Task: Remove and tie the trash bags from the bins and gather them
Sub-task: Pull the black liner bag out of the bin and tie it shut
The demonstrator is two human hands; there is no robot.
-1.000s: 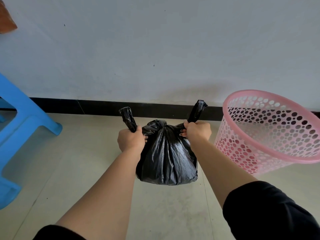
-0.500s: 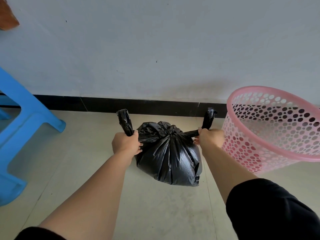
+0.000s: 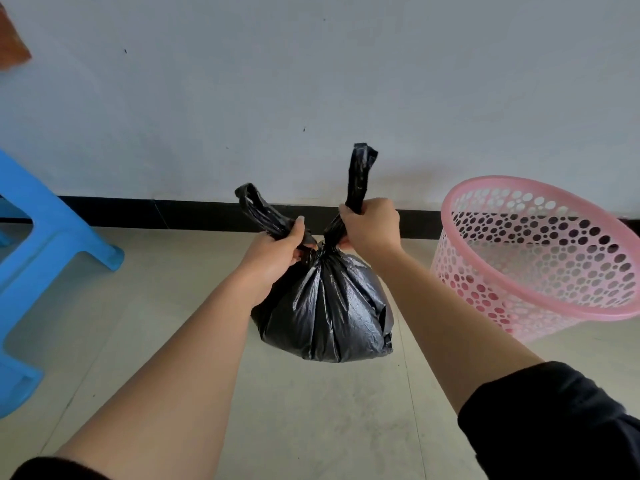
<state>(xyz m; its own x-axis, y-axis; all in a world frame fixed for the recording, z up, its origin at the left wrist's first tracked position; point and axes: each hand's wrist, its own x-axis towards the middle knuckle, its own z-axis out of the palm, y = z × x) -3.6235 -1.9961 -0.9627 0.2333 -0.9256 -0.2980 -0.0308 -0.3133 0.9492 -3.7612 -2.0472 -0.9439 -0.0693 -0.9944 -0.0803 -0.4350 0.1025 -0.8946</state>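
A full black trash bag (image 3: 329, 306) hangs in front of me above the floor, its neck gathered into a knot between my hands. My left hand (image 3: 277, 254) grips the bag's left handle strip, which sticks up to the left. My right hand (image 3: 370, 226) grips the right handle strip, which stands nearly upright above the fist. A pink perforated bin (image 3: 540, 258) stands tilted to the right of the bag with no bag inside.
A blue plastic stool (image 3: 41, 258) stands at the left. A white wall with a black baseboard (image 3: 173, 213) runs across just behind the bag. The floor is pale tile.
My hands have come together from a wide pull, and the bag has risen. The neck is now cinched tight and both handle strips point upward.
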